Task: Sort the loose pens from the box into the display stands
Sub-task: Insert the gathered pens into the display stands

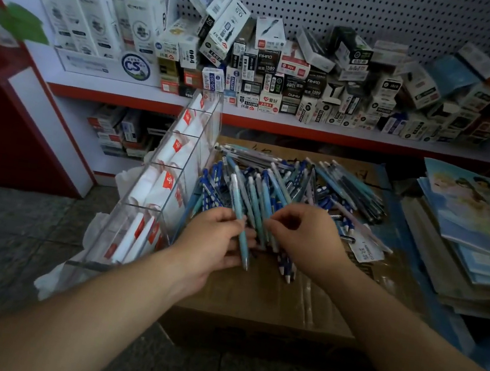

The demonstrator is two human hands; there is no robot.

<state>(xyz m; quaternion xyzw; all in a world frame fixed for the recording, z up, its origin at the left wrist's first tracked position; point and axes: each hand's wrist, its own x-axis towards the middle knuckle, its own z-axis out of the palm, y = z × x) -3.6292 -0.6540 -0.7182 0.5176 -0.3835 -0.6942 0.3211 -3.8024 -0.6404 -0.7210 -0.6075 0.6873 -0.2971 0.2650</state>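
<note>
Grey pegboard point(359, 8) backs a white shelf with a red front edge point(123, 94), crowded with small pen cartons point(285, 77) stacked and leaning in black, white and red. Below it a closed cardboard box point(252, 294) sits on the dark tiled floor point(8, 229), and the loose pens point(317, 180) lie heaped across the far half of its top. They are slim click pens in dark blue with white dots, teal, pale blue and a few lilac, crossing one another at every angle.

The left hand point(213, 238) has its fingers curled around a light-blue pen point(240, 216), whose tip points toward the person over the near part of the box top. The right hand point(309, 236) reaches into the near edge of the heap, thumb and fingertips pinching among the loose pens. A white paper tag point(366, 251) lies just beside it.

Against the box's left edge leans a clear acrylic display stand point(197, 153), divided into a row of compartments holding white packets with red marks point(171, 180). Notebooks point(480, 220) are stacked off the right edge.
</note>
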